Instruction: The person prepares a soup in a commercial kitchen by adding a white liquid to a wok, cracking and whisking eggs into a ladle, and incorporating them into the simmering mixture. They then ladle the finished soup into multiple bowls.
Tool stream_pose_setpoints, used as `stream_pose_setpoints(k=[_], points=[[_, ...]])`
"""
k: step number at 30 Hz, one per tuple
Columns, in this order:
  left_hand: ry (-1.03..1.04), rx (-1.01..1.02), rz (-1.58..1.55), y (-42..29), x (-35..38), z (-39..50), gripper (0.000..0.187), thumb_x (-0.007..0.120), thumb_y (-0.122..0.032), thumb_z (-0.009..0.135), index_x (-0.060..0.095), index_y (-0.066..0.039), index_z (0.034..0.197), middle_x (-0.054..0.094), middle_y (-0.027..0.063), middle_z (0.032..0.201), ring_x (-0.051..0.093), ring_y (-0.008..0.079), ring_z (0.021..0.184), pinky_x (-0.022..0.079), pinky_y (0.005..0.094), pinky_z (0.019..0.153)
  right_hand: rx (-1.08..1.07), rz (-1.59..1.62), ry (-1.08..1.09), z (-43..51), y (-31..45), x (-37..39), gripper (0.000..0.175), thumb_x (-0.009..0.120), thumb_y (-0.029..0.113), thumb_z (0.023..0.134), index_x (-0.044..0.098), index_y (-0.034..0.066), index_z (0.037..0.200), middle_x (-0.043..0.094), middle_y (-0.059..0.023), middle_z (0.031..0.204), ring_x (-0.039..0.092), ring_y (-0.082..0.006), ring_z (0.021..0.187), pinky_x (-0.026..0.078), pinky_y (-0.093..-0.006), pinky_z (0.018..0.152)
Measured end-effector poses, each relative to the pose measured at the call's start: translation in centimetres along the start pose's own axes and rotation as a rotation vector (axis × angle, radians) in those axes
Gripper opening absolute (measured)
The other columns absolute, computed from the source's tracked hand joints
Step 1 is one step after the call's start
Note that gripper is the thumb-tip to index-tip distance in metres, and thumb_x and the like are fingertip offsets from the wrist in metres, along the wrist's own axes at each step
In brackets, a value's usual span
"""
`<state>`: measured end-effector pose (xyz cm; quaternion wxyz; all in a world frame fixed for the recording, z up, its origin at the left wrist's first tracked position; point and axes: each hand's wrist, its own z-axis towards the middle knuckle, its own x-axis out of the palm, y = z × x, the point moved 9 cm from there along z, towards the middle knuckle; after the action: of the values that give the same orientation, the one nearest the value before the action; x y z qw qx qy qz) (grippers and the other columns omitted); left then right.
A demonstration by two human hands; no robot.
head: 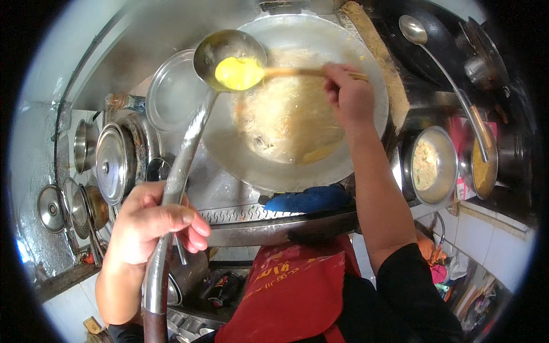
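My left hand (161, 223) is closed around the metal handle of a large ladle (206, 47), whose bowl is raised over the left edge of a wide wok. Bright yellow stuff, like beaten egg, lies in the bowl. My right hand (349, 94) grips wooden chopsticks (296, 72), their tips at the yellow stuff; hand and sticks are slightly blurred. Beneath them the big metal wok (257, 178) holds bubbling, steaming pale liquid with a yellowish piece (319, 153) near its lower edge. What is in the liquid is hard to make out.
A blue cloth (309, 199) lies at the wok's front edge. To the right are a bowl of pale mixture (446, 171), a bowl of yellow crumbs (484, 171) and a long-handled ladle (450, 77). On the left stand a clear round lid or dish (171, 92) and a lidded pot (112, 163).
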<state>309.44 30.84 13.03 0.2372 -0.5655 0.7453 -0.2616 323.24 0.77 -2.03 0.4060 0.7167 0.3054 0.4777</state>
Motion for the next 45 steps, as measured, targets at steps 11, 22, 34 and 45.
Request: stream_pose_setpoints(k=[11, 22, 34, 45], points=[[0.031, -0.149, -0.036, 4.1, 2.0, -3.0, 0.028, 0.065, -0.007, 0.068, 0.063, 0.016, 0.083, 0.069, 0.0304, 0.08, 0.071, 0.0358, 0.062, 0.062, 0.0426, 0.059, 0.108, -0.192, -0.014, -5.2, -0.1, -4.9, 0.009, 0.068, 0.012, 0.093, 0.068, 0.0035, 0.09, 0.057, -0.0023, 0.065, 0.047, -0.0083, 0.05, 0.032, -0.0207, 0.044], [0.216, -0.037, 0.012, 0.4, 5.5, 1.6, 0.025, 0.063, -0.007, 0.076, 0.063, 0.016, 0.086, 0.07, 0.0273, 0.083, 0.072, 0.0321, 0.066, 0.061, 0.0373, 0.061, -0.035, -0.079, -0.172, -2.7, 4.5, -9.5, 0.013, 0.068, 0.013, 0.091, 0.063, 0.0028, 0.084, 0.057, -0.0031, 0.066, 0.046, -0.0097, 0.05, 0.033, -0.0242, 0.045], [0.046, 0.096, -0.019, -2.1, 0.1, 4.0, 0.025, 0.063, -0.007, 0.077, 0.06, 0.015, 0.089, 0.07, 0.0241, 0.078, 0.07, 0.029, 0.06, 0.059, 0.0349, 0.056, -0.118, -0.122, 0.014, 4.0, 1.9, 1.3, 0.015, 0.069, 0.016, 0.089, 0.062, 0.0045, 0.082, 0.059, -0.0028, 0.066, 0.048, -0.0094, 0.053, 0.035, -0.0242, 0.048], [0.015, -0.191, 0.068, 5.3, -2.0, -2.3, 0.023, 0.064, -0.001, 0.072, 0.061, 0.018, 0.086, 0.07, 0.0281, 0.08, 0.071, 0.0326, 0.062, 0.062, 0.0392, 0.058, 0.068, -0.349, 0.13, -3.7, -1.1, 1.1, 0.014, 0.069, 0.017, 0.089, 0.067, 0.0038, 0.086, 0.058, -0.0016, 0.064, 0.049, -0.0084, 0.05, 0.036, -0.0237, 0.046]])
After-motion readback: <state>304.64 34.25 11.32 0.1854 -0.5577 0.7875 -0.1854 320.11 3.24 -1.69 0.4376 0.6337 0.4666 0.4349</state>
